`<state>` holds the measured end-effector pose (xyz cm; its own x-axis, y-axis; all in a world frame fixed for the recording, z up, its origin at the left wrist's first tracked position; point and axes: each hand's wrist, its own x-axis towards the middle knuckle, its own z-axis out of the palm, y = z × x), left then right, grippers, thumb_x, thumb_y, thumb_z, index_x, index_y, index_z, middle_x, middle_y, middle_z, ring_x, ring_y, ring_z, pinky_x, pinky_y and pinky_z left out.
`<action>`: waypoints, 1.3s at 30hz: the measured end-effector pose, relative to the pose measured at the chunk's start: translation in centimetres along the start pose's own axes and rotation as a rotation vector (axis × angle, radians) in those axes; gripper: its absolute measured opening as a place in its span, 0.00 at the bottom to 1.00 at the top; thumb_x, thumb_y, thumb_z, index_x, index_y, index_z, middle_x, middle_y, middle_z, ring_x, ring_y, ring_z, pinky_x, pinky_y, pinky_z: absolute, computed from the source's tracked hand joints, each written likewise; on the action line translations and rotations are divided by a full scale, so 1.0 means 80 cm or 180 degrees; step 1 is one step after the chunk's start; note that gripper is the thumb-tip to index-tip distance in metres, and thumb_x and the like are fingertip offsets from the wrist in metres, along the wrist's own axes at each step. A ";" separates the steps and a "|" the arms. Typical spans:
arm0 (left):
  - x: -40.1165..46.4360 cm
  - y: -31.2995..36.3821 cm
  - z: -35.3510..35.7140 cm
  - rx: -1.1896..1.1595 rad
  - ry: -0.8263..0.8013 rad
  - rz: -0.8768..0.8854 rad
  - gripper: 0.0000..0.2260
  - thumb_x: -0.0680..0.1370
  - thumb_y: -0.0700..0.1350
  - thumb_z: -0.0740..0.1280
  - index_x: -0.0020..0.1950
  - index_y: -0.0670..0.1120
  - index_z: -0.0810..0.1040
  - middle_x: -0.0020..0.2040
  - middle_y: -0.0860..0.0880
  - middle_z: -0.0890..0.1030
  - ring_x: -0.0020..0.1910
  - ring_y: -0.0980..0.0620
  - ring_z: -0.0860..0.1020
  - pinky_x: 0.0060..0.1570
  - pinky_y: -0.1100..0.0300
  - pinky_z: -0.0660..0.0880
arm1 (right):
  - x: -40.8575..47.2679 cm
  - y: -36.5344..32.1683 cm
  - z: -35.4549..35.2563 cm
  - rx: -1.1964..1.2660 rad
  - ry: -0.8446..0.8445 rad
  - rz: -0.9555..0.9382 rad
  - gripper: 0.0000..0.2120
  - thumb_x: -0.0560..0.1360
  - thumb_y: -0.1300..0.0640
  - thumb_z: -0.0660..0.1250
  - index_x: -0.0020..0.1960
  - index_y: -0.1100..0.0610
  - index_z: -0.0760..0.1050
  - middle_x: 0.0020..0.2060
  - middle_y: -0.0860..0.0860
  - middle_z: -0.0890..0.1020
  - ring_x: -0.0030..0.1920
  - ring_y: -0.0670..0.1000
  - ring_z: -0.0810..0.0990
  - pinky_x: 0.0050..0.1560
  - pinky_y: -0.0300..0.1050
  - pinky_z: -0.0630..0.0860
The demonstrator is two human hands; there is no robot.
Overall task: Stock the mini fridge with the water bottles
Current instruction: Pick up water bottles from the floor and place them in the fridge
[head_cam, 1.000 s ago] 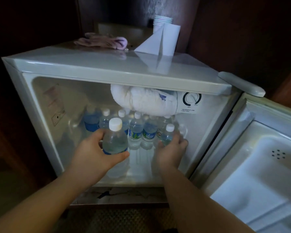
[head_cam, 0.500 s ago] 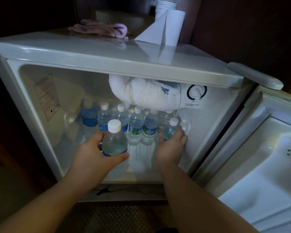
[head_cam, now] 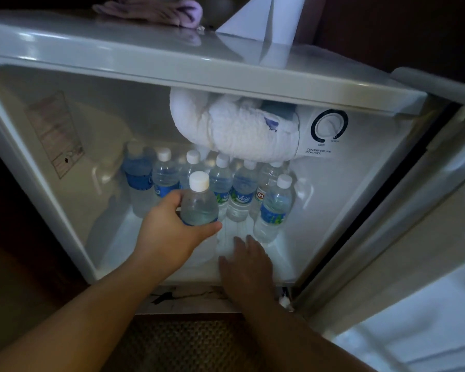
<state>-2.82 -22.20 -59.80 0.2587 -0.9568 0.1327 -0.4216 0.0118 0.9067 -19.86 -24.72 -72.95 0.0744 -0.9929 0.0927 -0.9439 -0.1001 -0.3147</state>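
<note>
I see clear plastic bottles (head_cam: 199,205), the fridge's glossy smooth top (head_cam: 118,47), and a fluffy cloth towel (head_cam: 234,130).

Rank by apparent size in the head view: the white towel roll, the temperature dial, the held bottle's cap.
1. White towel roll, clearly the largest.
2. Temperature dial.
3. Cap of the bottle in the left hand; it sits nearer the camera, yet looks smallest.

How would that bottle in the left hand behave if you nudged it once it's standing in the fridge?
The bottle looks full of water, so it is probably fairly heavy for its size. It is tall and narrow, so a nudge near the cap might tip it. The clear plastic probably dents slightly where the left hand grips it.
</note>
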 end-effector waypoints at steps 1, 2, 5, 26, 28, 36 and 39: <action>0.005 -0.001 0.007 0.0015 -0.0061 0.0026 0.24 0.64 0.54 0.84 0.55 0.61 0.77 0.46 0.62 0.83 0.45 0.70 0.80 0.36 0.74 0.73 | -0.005 0.002 0.014 -0.0149 -0.0087 -0.0093 0.30 0.81 0.37 0.54 0.79 0.51 0.64 0.80 0.58 0.64 0.79 0.63 0.62 0.77 0.65 0.58; 0.009 -0.001 0.014 0.0028 -0.0116 0.0055 0.23 0.65 0.53 0.84 0.53 0.62 0.76 0.46 0.62 0.83 0.45 0.72 0.79 0.35 0.75 0.73 | -0.009 0.003 0.027 -0.0238 -0.0024 -0.0198 0.31 0.82 0.37 0.51 0.80 0.50 0.63 0.81 0.59 0.62 0.80 0.64 0.60 0.78 0.68 0.54; 0.021 -0.003 0.035 0.0012 -0.0249 0.0091 0.24 0.65 0.53 0.84 0.56 0.60 0.78 0.47 0.62 0.83 0.46 0.70 0.80 0.40 0.72 0.74 | -0.014 0.007 0.041 -0.0395 0.0018 -0.0296 0.32 0.83 0.36 0.45 0.81 0.51 0.63 0.81 0.60 0.60 0.81 0.65 0.57 0.78 0.69 0.51; 0.081 -0.011 0.142 0.0253 -0.0152 0.0103 0.30 0.63 0.55 0.83 0.63 0.55 0.79 0.53 0.57 0.84 0.52 0.56 0.82 0.53 0.54 0.81 | -0.044 0.021 0.052 -0.0465 0.0150 -0.0718 0.30 0.85 0.39 0.47 0.83 0.50 0.59 0.82 0.61 0.59 0.80 0.67 0.57 0.75 0.68 0.53; 0.081 -0.011 0.146 0.0302 -0.0118 0.0097 0.31 0.62 0.58 0.82 0.63 0.55 0.79 0.54 0.56 0.84 0.53 0.55 0.82 0.53 0.52 0.82 | -0.044 0.021 0.052 -0.0439 0.0078 -0.0712 0.30 0.85 0.38 0.46 0.82 0.50 0.59 0.82 0.61 0.58 0.80 0.67 0.57 0.75 0.68 0.54; 0.076 -0.004 0.138 0.0417 -0.0250 -0.0109 0.32 0.62 0.60 0.83 0.60 0.54 0.74 0.51 0.59 0.80 0.50 0.57 0.80 0.49 0.58 0.79 | -0.045 0.020 0.050 -0.0427 -0.0156 -0.0654 0.32 0.84 0.35 0.46 0.83 0.49 0.57 0.83 0.60 0.54 0.81 0.67 0.53 0.74 0.69 0.53; 0.072 -0.004 0.136 0.0428 -0.0289 -0.0187 0.32 0.62 0.60 0.84 0.59 0.56 0.71 0.49 0.60 0.79 0.51 0.56 0.81 0.52 0.56 0.80 | -0.044 0.019 0.049 -0.0415 -0.0224 -0.0632 0.32 0.84 0.34 0.47 0.83 0.49 0.59 0.83 0.60 0.55 0.81 0.67 0.53 0.74 0.69 0.53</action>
<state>-10.70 -30.91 -63.66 0.2094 -0.9771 0.0388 -0.5222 -0.0782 0.8492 -20.30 -21.61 -77.46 0.2805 -0.9571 0.0731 -0.9417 -0.2891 -0.1720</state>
